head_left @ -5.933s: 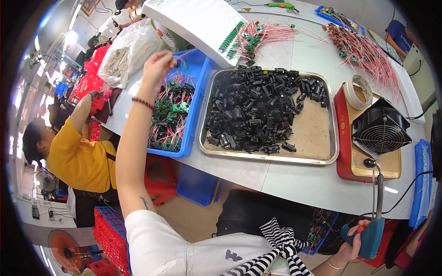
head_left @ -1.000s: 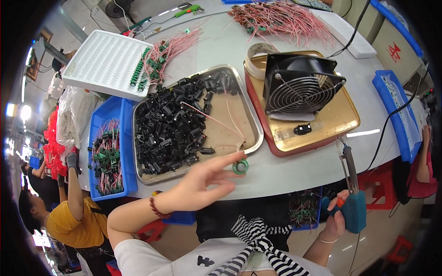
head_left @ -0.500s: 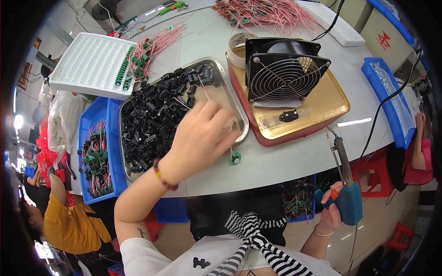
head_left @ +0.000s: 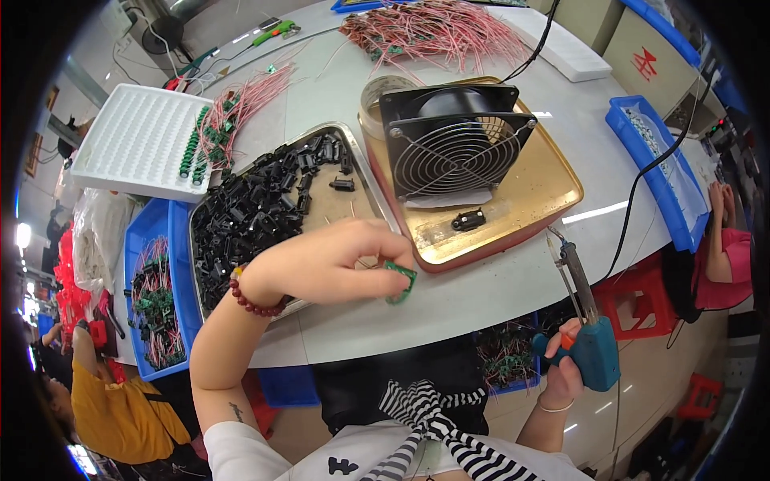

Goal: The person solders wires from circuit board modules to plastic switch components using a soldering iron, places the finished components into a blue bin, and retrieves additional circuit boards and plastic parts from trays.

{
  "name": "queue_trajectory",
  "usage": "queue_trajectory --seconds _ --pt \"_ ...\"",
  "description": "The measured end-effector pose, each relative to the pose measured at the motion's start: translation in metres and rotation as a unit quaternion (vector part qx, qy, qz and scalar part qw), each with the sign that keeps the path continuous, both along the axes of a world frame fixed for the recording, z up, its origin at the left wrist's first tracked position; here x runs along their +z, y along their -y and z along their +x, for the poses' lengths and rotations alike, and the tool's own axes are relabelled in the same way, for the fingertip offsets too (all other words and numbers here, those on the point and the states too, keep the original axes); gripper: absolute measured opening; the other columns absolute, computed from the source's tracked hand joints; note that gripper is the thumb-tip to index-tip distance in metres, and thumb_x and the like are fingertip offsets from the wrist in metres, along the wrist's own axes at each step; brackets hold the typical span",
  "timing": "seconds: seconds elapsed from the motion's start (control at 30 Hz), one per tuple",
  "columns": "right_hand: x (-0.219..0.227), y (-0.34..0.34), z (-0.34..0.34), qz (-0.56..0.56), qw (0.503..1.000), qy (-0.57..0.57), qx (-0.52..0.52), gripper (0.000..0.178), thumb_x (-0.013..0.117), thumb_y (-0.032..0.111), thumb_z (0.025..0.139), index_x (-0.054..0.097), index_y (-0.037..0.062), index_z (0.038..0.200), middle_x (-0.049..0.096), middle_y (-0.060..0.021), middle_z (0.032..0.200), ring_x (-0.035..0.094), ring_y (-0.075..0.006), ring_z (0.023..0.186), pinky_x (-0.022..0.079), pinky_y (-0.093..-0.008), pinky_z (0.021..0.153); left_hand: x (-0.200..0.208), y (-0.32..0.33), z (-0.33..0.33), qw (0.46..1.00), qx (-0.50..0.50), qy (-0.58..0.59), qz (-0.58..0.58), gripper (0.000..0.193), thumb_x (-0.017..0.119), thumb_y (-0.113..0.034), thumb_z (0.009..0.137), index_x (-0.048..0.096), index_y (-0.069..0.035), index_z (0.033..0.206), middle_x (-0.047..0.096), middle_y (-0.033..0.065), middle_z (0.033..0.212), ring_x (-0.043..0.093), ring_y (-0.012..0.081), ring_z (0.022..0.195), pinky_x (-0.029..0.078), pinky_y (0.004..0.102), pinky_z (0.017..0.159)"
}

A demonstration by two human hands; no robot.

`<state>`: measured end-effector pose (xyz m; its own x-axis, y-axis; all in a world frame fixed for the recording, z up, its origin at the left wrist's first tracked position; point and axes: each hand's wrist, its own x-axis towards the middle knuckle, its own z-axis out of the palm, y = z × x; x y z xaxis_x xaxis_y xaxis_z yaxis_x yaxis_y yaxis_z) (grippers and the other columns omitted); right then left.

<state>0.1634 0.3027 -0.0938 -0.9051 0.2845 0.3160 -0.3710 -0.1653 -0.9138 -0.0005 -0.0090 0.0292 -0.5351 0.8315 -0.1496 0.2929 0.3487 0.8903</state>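
Observation:
My left hand [head_left: 341, 258] pinches a small green circuit board [head_left: 403, 282] between thumb and fingers, just above the table's near edge. Behind the hand sits a metal tray [head_left: 343, 210] heaped with black plastic housings [head_left: 249, 199]; the hand hides the tray's near right corner. On the right, my right hand [head_left: 564, 378] grips a teal soldering gun [head_left: 600, 357], a finger at its orange trigger. The gun's metal tip points up, beside the table edge. One black housing [head_left: 468, 219] lies on a gold tin lid [head_left: 525, 204], in front of a black fan [head_left: 457, 152].
Left of the tray are a blue bin [head_left: 178, 280] of wired boards and a white foam tray [head_left: 104, 148]. Pink wires [head_left: 433, 32] pile up at the back. A black cable [head_left: 642, 172] hangs at right. Co-workers sit on both sides.
My left hand has come down from over the tray and picked up the green board that lay on the table. My right hand keeps its hold on the soldering gun. The view has shifted slightly.

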Motion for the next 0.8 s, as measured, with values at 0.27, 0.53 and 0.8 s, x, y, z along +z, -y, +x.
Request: queue_trajectory --seconds 0.27,0.53,0.8 --pt "0.001 -0.004 -0.004 0.009 1.0 -0.026 -0.011 0.044 0.063 0.015 0.07 0.047 -0.0048 0.106 0.049 -0.0181 0.1 0.051 -0.0185 0.058 0.04 -0.0242 0.053 -0.005 -0.015 -0.005 0.999 -0.031 0.007 -0.019 0.02 0.063 -0.016 0.078 0.057 0.001 0.071 0.05 0.003 0.063 0.047 0.0139 0.068 0.038 0.0272 0.064" --pt "0.002 -0.004 -0.006 -0.014 0.999 -0.018 -0.028 0.045 0.064 0.014 0.069 0.047 -0.0052 0.105 0.05 -0.0184 0.099 0.051 -0.0188 0.057 0.041 -0.0241 0.053 -0.006 -0.025 -0.014 1.0 -0.005 0.02 0.007 0.021 0.063 -0.017 0.081 0.06 0.002 0.072 0.056 0.0037 0.064 0.052 0.0094 0.062 0.041 0.0248 0.059" --pt "0.006 0.001 -0.011 -0.015 0.999 -0.02 -0.03 0.044 0.063 0.014 0.069 0.047 -0.0051 0.105 0.05 -0.019 0.099 0.052 -0.0199 0.057 0.041 -0.0242 0.052 -0.015 -0.035 -0.01 0.99 0.124 -0.016 0.059 0.013 0.055 -0.012 0.079 0.059 0.001 0.079 0.057 0.0083 0.058 0.052 0.0136 0.049 0.041 0.0268 0.052"
